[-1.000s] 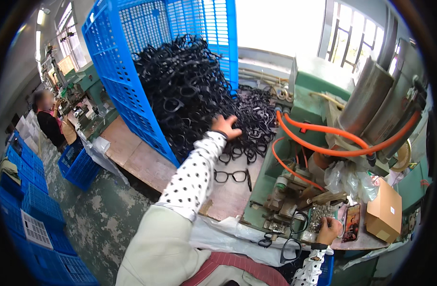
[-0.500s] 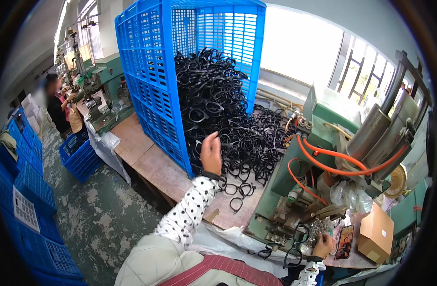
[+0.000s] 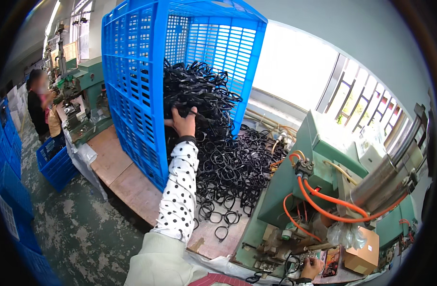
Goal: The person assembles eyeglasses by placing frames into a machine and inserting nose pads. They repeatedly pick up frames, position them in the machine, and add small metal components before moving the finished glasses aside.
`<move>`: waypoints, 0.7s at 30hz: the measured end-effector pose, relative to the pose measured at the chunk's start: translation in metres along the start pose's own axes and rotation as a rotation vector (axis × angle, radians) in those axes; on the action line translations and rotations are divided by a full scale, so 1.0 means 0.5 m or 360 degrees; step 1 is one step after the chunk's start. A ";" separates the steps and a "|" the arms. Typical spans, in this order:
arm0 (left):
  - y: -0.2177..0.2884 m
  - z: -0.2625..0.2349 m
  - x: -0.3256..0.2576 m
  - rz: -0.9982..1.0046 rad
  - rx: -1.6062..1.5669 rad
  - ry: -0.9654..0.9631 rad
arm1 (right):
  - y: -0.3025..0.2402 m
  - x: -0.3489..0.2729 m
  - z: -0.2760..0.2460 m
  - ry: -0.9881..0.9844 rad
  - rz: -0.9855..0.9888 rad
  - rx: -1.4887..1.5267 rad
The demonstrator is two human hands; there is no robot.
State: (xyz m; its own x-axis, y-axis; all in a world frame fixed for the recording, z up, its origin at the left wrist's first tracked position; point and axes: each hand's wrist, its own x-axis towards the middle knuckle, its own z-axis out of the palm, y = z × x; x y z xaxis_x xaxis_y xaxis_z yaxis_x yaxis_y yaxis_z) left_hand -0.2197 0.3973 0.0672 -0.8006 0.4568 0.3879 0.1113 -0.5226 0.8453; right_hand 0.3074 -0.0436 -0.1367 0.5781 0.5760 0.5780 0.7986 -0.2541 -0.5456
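A tall blue plastic crate (image 3: 132,100) lies tipped on its side on a wooden bench (image 3: 118,171). A big heap of black spectacle frames (image 3: 213,138) spills out of it onto the bench. My left hand (image 3: 184,121), in a white sleeve with black dots, reaches into the crate's mouth and grips a clump of the frames near the top of the heap. My right hand (image 3: 311,268) rests low at the bottom edge, on small metal parts of a green machine (image 3: 299,190); whether it holds anything is unclear.
Orange hoses (image 3: 323,200) loop over the green machine, and a small cardboard box (image 3: 364,250) sits beside it. Blue crates (image 3: 56,162) stand stacked on the floor at left. Another person (image 3: 37,102) works at a far bench. A bright window is behind.
My left hand has risen from the low spilled frames up into the crate's mouth and closed on a clump. The view has swung left and nearer to the crate.
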 end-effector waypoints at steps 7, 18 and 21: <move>0.008 0.025 -0.088 0.0670 0.0842 -0.0837 | -0.006 -0.015 0.002 0.0041 -0.0048 -0.0079; -0.166 0.095 -0.311 0.1522 0.1290 -0.2737 | -0.017 -0.010 -0.003 0.0055 -0.0066 -0.0096; -0.103 0.095 -0.298 0.1039 0.1229 -0.3433 | -0.016 0.000 0.004 0.0006 -0.0058 -0.0154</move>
State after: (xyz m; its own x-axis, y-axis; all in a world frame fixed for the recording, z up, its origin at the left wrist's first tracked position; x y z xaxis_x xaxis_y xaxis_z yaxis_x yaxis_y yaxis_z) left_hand -0.0782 0.3901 -0.0165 0.8574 0.4765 -0.1945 0.5125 -0.8252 0.2376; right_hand 0.3008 -0.0398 -0.1337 0.5488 0.5835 0.5986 0.8315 -0.3068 -0.4631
